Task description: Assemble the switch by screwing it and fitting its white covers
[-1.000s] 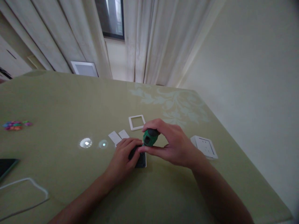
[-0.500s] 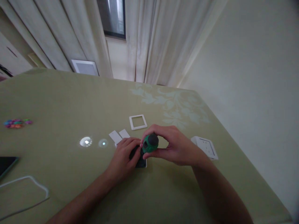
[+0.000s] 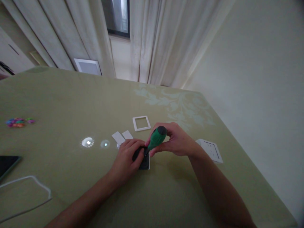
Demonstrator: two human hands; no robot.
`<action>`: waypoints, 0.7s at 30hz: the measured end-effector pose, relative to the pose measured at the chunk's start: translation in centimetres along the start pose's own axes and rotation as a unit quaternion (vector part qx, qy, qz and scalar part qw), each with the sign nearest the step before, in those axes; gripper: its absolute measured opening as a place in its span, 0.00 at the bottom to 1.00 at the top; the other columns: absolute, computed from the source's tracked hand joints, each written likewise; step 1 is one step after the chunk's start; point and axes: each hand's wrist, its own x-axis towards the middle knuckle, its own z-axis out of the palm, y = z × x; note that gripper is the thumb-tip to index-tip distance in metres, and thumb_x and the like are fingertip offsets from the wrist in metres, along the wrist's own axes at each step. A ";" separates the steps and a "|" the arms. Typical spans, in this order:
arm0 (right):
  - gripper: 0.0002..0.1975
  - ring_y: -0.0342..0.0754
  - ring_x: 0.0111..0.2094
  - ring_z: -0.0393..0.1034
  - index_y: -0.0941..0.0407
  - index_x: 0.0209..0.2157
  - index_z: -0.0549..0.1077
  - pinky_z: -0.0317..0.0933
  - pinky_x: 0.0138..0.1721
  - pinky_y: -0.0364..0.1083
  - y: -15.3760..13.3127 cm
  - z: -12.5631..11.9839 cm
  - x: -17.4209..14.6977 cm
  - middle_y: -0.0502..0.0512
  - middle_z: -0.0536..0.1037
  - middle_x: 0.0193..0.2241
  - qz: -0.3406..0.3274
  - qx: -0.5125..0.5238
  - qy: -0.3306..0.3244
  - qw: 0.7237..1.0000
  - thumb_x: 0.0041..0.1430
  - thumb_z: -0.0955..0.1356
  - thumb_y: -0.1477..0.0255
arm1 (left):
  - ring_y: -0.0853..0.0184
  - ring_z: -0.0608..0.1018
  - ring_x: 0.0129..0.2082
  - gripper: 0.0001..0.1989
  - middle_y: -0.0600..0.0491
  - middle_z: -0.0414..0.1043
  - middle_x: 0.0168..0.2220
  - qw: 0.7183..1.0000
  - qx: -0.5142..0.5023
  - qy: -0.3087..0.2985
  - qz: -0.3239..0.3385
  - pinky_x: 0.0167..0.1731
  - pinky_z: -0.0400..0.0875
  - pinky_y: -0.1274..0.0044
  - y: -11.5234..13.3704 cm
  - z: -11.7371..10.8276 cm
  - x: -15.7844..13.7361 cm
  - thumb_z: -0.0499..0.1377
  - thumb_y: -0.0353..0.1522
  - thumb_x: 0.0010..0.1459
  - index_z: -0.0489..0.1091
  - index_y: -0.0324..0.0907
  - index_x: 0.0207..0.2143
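Note:
My right hand (image 3: 177, 141) grips a green-handled screwdriver (image 3: 157, 137) with a dark cap, tilted so its tip points down-left into a dark switch module (image 3: 145, 161) on the table. My left hand (image 3: 127, 158) lies on that module and holds it down, covering most of it. Just beyond my left hand lie two small white plates (image 3: 122, 136). A white square frame (image 3: 141, 123) sits farther back.
A white switch panel (image 3: 210, 149) lies right of my right wrist. The olive tablecloth (image 3: 71, 101) shows two bright light spots (image 3: 87, 142). Colourful small items (image 3: 17, 122) sit far left, a dark phone (image 3: 7, 163) and white cable (image 3: 28, 196) at the lower left.
The screwdriver handle has tipped up and to the right, from pointing toward me to a slant. My right hand shifted slightly right and back. My left hand stayed on the module.

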 end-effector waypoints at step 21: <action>0.10 0.46 0.38 0.82 0.55 0.43 0.88 0.75 0.46 0.45 0.9 -0.1 0.4 0.52 0.88 0.36 0.020 0.094 -0.080 0.992 0.61 0.81 0.66 | 0.55 0.78 0.47 0.08 0.51 0.82 0.45 1.000 0.006 0.001 -0.004 0.50 0.69 0.63 0.2 -0.1 0.0 0.58 0.32 0.72 0.77 0.48 0.46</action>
